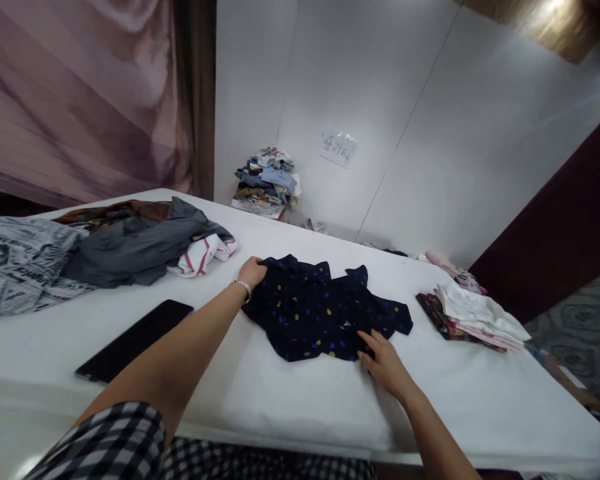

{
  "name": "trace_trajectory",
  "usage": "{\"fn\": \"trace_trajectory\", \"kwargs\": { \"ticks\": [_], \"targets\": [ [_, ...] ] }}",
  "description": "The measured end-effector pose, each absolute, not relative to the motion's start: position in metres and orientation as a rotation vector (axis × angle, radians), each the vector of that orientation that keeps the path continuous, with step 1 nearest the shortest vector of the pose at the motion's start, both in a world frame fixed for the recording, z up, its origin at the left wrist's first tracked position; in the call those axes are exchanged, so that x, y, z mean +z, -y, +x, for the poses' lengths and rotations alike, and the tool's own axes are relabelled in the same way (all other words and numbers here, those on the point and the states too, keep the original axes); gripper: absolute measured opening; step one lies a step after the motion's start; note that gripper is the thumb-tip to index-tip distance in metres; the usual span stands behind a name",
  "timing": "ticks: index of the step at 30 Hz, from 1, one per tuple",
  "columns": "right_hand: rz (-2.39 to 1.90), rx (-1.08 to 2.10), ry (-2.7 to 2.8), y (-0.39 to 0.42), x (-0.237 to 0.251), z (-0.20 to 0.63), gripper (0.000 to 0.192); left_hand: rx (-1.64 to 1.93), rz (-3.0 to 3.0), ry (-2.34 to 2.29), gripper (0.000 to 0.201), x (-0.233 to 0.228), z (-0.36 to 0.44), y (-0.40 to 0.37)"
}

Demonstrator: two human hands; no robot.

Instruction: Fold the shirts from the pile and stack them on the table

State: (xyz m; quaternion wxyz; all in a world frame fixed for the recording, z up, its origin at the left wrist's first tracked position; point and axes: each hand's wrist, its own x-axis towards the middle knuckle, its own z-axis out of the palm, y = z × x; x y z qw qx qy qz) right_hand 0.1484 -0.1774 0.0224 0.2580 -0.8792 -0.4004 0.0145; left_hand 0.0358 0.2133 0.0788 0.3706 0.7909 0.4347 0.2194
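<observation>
Head view: dark spotted garment (310, 312) on the counter (265, 407), between near and far edges, lying between the fingers of the left hand (253, 272) and right hand (384, 363). Left fingers bend over its left edge, closure indeterminable; right fingers, slightly apart, touch its near right side.

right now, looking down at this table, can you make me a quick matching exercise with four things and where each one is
Things
1. spotted garment
2. flat black rectangular object
3. folded clothes with a white piece on top
4. paper with handwriting

Places
A. on the table, left of the left forearm
B. up on the wall
C. touched by the left hand and right hand
D. on the table, beyond the right hand to the right

Pairs: 1-C, 2-A, 3-D, 4-B
</observation>
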Motion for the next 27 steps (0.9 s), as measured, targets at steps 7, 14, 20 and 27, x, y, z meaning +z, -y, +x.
{"fn": "trace_trajectory", "kwargs": {
  "ticks": [7, 14, 20, 27],
  "targets": [
    [-1.901, -0.087, 1.147, 0.118, 0.107, 0.161, 0.066, 0.909, 1.933, -0.599, 0.048, 0.177, 0.057, -0.179],
    [-1.657, 0.021, 1.271, 0.041, 0.179, 0.169, 0.079, 0.704, 1.933, 0.263, 0.057, 0.218, 0.047, -0.094],
    [-1.872, 0.01, 1.399, 0.027, 0.174, 0.182, 0.017, 1.02, 2.227, -0.163, 0.055, 0.184, 0.018, -0.085],
    [-2.019, -0.307, 1.286, 0.012, 0.224, 0.195, 0.017, 0.66, 2.299, 0.325, 0.048, 0.11, 0.012, -0.011]
  ]
}}
